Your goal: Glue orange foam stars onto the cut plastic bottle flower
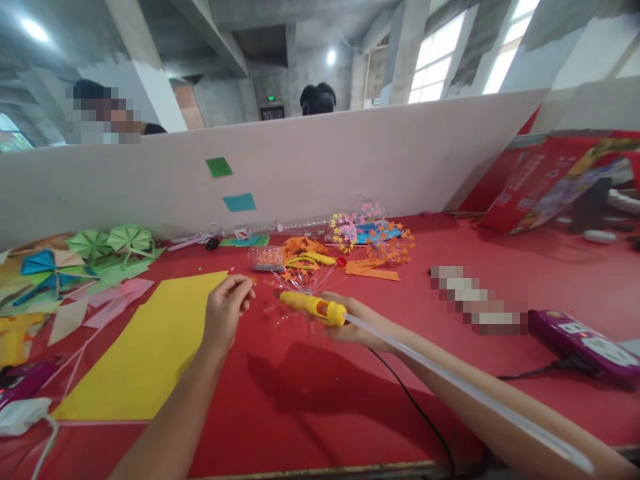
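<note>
My right hand (350, 323) is wrapped round a yellow glue gun (313, 305) whose nozzle points left, toward the middle of the table; a long clear glue stick runs back from it along my forearm. My left hand (227, 308) hovers just left of the nozzle with thumb and fingertips pinched together on something small and orange that I cannot make out. A yellow paper sheet (150, 347) lies under and to the left of that hand. Beyond both hands sits a pile of orange paper, clear plastic and small foam stars (345, 230).
Green and blue folded paper pinwheels (90, 257) lie at far left, another yellow glue gun (13, 337) at the left edge. A purple power strip (583, 343) and black cable (415, 410) lie right. A white partition (300, 160) closes the back; red boxes (545, 177) lean at right. Other people sit behind.
</note>
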A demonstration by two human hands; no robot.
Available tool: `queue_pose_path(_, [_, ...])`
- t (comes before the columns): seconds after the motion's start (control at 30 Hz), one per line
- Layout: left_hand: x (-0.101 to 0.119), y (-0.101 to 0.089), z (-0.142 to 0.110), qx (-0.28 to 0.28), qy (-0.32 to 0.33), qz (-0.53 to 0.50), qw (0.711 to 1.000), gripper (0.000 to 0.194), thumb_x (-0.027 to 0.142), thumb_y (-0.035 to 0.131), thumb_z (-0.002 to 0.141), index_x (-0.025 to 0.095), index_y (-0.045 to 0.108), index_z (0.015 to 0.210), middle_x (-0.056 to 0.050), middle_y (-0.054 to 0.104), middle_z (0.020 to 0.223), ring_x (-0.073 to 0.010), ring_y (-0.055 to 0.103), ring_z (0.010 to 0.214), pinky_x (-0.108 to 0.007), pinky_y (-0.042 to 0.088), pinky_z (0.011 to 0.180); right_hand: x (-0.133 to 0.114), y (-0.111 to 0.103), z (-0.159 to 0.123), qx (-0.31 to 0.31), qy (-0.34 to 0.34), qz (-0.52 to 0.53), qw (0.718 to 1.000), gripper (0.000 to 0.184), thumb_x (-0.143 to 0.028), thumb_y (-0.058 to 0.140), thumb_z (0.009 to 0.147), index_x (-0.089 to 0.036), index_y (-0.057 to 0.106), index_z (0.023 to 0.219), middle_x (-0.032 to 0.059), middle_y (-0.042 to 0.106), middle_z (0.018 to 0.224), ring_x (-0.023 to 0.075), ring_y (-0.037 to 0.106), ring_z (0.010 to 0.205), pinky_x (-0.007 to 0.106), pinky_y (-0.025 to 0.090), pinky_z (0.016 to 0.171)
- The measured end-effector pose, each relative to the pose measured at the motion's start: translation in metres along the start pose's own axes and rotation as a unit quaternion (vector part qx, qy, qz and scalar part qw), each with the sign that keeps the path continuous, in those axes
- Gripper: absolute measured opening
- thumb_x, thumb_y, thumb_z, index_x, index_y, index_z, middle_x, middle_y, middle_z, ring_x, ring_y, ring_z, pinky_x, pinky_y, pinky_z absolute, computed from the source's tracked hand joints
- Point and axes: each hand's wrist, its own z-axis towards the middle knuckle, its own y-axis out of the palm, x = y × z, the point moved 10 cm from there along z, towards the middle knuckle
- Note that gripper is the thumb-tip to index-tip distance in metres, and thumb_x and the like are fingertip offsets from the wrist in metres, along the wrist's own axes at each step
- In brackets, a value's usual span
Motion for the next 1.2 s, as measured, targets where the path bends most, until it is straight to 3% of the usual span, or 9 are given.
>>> queue_pose_path(0.07, [0.007,0.012,0.001,-0.013,0.026,0.019,0.999,0.013,0.029,0.059,0.074,0.017,0.057,0.069,0.003,0.054,0.058,-0.0067,0.042,0.046,-0.018,0.031,0.041,0.005,-0.011,0.003,0.021,0.011,0.045,0.999,0.025,-0.026,0.065,0.071,-0.019,0.059,0.094,0.0018,0.06,0.088,0.0162,0.056,0.079,0.026,0.043,0.068])
queue_pose_path(0.23, [0.019,0.04,-0.01,-0.054,0.097,0.082,0.99,0.015,0.029,0.055,0.079,0.018,0.056,0.069,0.004,0.052,0.058,-0.0083,0.044,0.051,-0.019,0.037,0.049,0.036,-0.024,-0.002,0.081,0.073,0.135,0.985,0.032,-0.048,0.06,0.077,-0.016,0.06,0.082,-0.0008,0.054,0.065,0.0088,0.043,0.052,0.022,0.034,0.048])
queue_pose_path(0.37, [0.01,0.052,-0.027,-0.098,0.114,0.121,0.981,0.016,0.029,0.053,0.083,0.018,0.056,0.07,0.004,0.052,0.059,-0.0088,0.045,0.053,-0.02,0.038,0.052,0.049,-0.014,-0.013,0.071,0.085,0.182,0.977,0.033,-0.048,0.058,0.077,-0.015,0.06,0.076,0.0001,0.054,0.062,0.0085,0.043,0.049,0.022,0.032,0.046])
queue_pose_path(0.47, [0.006,0.056,-0.036,-0.12,0.128,0.138,0.975,0.016,0.028,0.052,0.084,0.018,0.055,0.072,0.003,0.051,0.063,-0.0096,0.047,0.057,-0.02,0.039,0.056,0.052,-0.006,-0.019,0.063,0.091,0.237,0.965,0.029,-0.044,0.062,0.074,-0.015,0.062,0.078,0.0024,0.06,0.07,0.0079,0.045,0.048,0.022,0.033,0.046])
queue_pose_path(0.7, [0.014,0.057,-0.041,-0.121,0.164,0.152,0.967,0.014,0.022,0.05,0.086,0.018,0.054,0.073,0.003,0.051,0.068,-0.0099,0.048,0.063,-0.02,0.039,0.06,0.057,-0.002,-0.022,0.06,0.112,0.281,0.951,0.036,-0.049,0.063,0.073,-0.014,0.063,0.08,0.0042,0.062,0.074,0.0102,0.055,0.051,0.023,0.041,0.047])
queue_pose_path(0.9, [0.021,0.06,-0.047,-0.124,0.189,0.158,0.961,0.015,0.018,0.05,0.086,0.018,0.054,0.072,0.003,0.05,0.067,-0.0089,0.046,0.06,-0.02,0.037,0.056,0.047,-0.011,-0.028,0.089,0.107,0.191,0.972,0.039,-0.055,0.06,0.076,-0.016,0.059,0.075,0.0039,0.062,0.069,0.0165,0.061,0.063,0.031,0.049,0.064])
queue_pose_path(1.07, [0.019,0.059,-0.046,-0.11,0.186,0.165,0.962,0.014,0.018,0.05,0.086,0.017,0.054,0.073,0.003,0.05,0.066,-0.0089,0.045,0.059,-0.02,0.037,0.055,0.04,-0.011,-0.034,0.099,0.094,0.07,0.988,0.043,-0.058,0.053,0.079,-0.016,0.058,0.071,0.0036,0.058,0.064,0.0158,0.056,0.061,0.028,0.045,0.056])
queue_pose_path(1.2, [0.018,0.062,-0.045,-0.112,0.183,0.164,0.963,0.014,0.017,0.05,0.085,0.018,0.055,0.072,0.003,0.048,0.065,-0.0088,0.044,0.058,-0.02,0.036,0.054,0.043,-0.012,-0.034,0.116,0.104,0.048,0.987,0.04,-0.056,0.053,0.079,-0.017,0.055,0.072,0.0004,0.052,0.06,0.013,0.05,0.054,0.025,0.041,0.049])
